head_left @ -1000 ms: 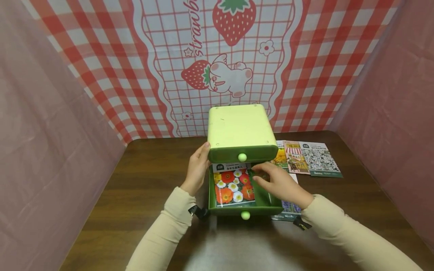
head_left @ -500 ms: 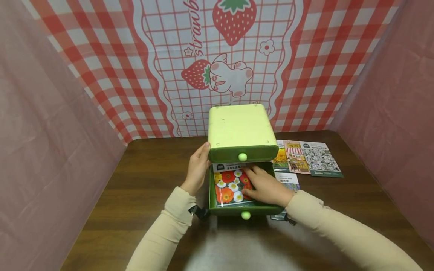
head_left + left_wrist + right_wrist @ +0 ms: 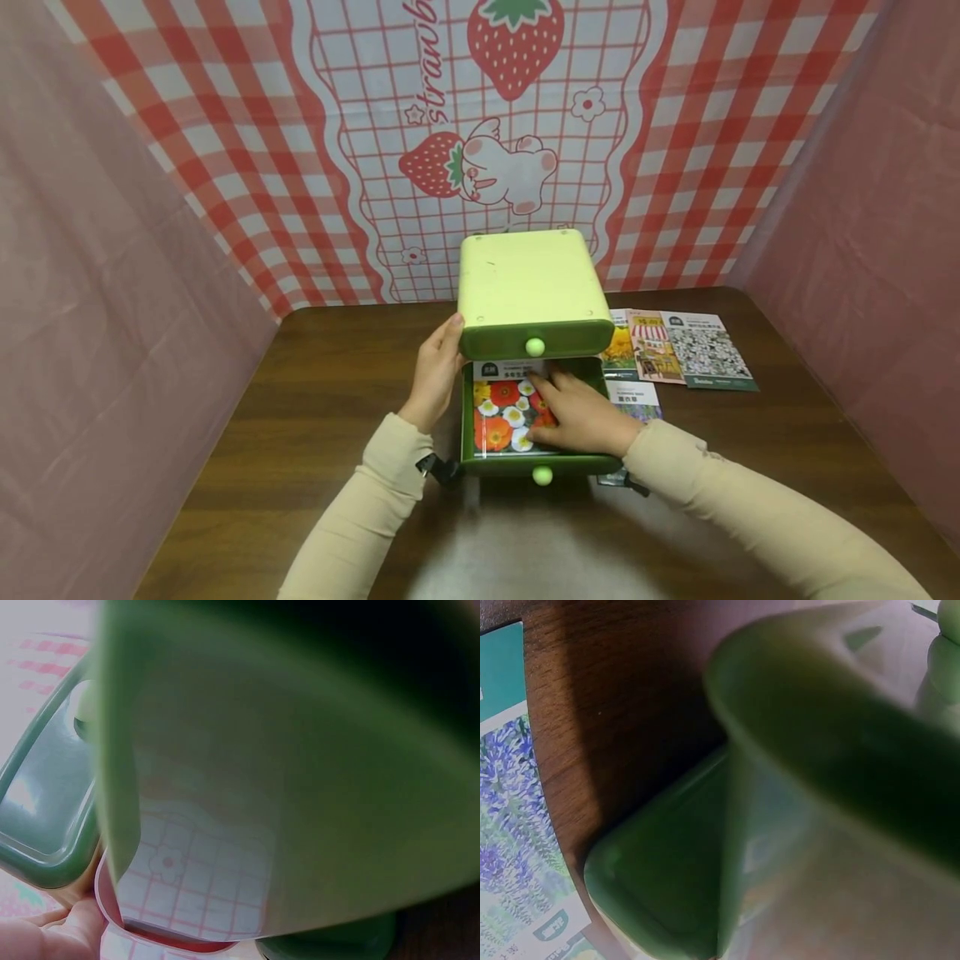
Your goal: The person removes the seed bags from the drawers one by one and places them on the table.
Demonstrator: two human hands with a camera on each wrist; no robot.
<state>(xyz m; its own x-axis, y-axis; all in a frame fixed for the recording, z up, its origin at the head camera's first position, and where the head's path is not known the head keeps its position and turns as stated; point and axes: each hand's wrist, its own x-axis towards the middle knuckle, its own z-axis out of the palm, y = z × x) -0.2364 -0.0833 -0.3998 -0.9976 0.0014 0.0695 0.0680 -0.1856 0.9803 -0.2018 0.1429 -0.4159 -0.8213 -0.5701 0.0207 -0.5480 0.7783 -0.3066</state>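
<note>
A pale-green two-drawer desktop box (image 3: pixel 532 275) stands on the table, its upper drawer (image 3: pixel 495 340) closed. Its dark-green lower drawer (image 3: pixel 581 467) is pulled out. In this drawer lies a seed packet (image 3: pixel 501 417) with red, orange and white flowers. My right hand (image 3: pixel 588 412) reaches over the drawer's right side, fingers spread over the packet's right part; some fingertips are hard to see. My left hand (image 3: pixel 433 371) rests against the box's left side, thumb near the front corner. The left wrist view shows part of that hand (image 3: pixel 56 937) beside the box.
Right of the box lie several packets on the wooden table (image 3: pixel 315 400): white flowers (image 3: pixel 708 354), a pink shop picture (image 3: pixel 654 346), yellow flowers (image 3: pixel 621 350), and a purple-flower packet (image 3: pixel 637 398) partly under the right arm. A checked cloth (image 3: pixel 360 275) hangs behind.
My right hand has come left and down from above the drawer's right side onto the packet, then shifted slightly further left. The left hand has stayed at the box's side.
</note>
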